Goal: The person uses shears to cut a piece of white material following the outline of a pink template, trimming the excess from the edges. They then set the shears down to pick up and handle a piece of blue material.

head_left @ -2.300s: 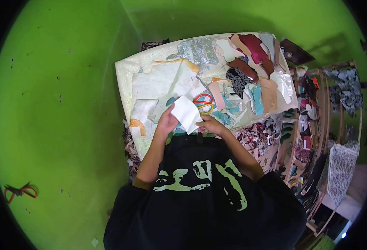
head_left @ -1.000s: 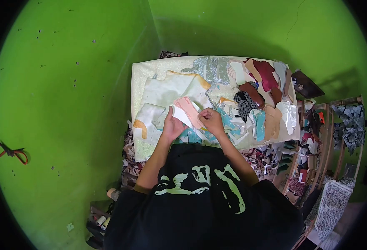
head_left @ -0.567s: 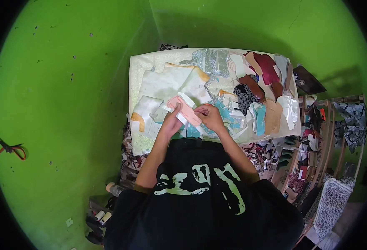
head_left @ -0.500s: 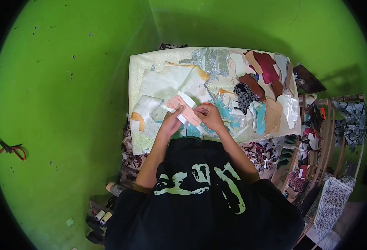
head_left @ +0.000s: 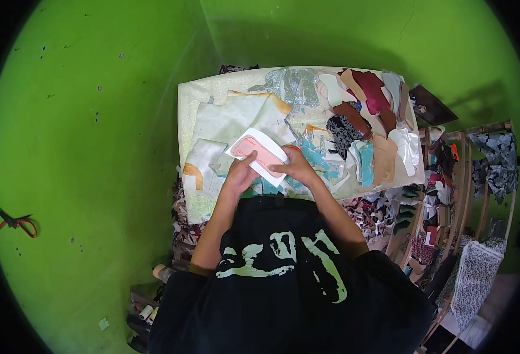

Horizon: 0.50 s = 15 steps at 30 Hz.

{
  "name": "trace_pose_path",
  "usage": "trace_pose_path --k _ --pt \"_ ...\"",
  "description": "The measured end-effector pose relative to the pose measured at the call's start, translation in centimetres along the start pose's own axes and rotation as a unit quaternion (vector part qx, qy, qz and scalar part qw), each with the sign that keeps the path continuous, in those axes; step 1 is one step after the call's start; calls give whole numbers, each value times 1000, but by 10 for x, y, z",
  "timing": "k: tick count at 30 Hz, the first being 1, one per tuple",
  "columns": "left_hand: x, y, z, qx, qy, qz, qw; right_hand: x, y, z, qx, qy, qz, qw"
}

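Observation:
A pink sole-shaped pattern piece point(head_left: 258, 153) with handwriting near its edge lies over a white sheet point(head_left: 275, 178), slanted above the table's near edge. My left hand point(head_left: 241, 172) is closed on the lower left side, its thumb flat on the pink pattern. The right hand point(head_left: 298, 167) pinches the right end of pattern and sheet, thumb on top and fingers behind. Something orange point(head_left: 293, 147) shows by the right fingers; most of it is hidden. Beneath the hands lie turquoise scraps point(head_left: 314, 154) and a large whitish sheet point(head_left: 215, 121) with tan edges.
The table point(head_left: 190, 94) carries dark red material point(head_left: 369, 88), brown pieces point(head_left: 354, 118), a tan piece point(head_left: 384, 159) and a black patterned bundle point(head_left: 343, 137). A wooden rack point(head_left: 463, 171) holding fabric stands at right. Scraps point(head_left: 369, 217) are heaped below the table. Green walls enclose the corner.
The white sheet has turned and now sits squarely behind the pink pattern, showing along its edges. My right thumb has moved onto the pattern. The view has shifted slightly.

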State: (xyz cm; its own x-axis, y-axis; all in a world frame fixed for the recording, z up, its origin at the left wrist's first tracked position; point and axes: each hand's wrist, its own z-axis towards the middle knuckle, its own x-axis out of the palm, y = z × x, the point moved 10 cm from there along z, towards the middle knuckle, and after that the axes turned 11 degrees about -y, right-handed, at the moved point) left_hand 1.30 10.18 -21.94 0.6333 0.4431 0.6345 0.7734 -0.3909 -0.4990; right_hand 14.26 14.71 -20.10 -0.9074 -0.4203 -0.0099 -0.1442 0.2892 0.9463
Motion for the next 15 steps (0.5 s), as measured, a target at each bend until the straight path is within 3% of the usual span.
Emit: trace_pose_path --k 3,6,15 --pt "-6 -2 -2 19 -30 16 999 -12 3 -7 -33 -88 -36 995" --pt "-13 -4 2 32 -38 1 999 -19 -10 -10 18 -155 13 988" --pt "-10 -10 7 36 -28 -3 999 -20 -12 -14 7 -180 -57 982"
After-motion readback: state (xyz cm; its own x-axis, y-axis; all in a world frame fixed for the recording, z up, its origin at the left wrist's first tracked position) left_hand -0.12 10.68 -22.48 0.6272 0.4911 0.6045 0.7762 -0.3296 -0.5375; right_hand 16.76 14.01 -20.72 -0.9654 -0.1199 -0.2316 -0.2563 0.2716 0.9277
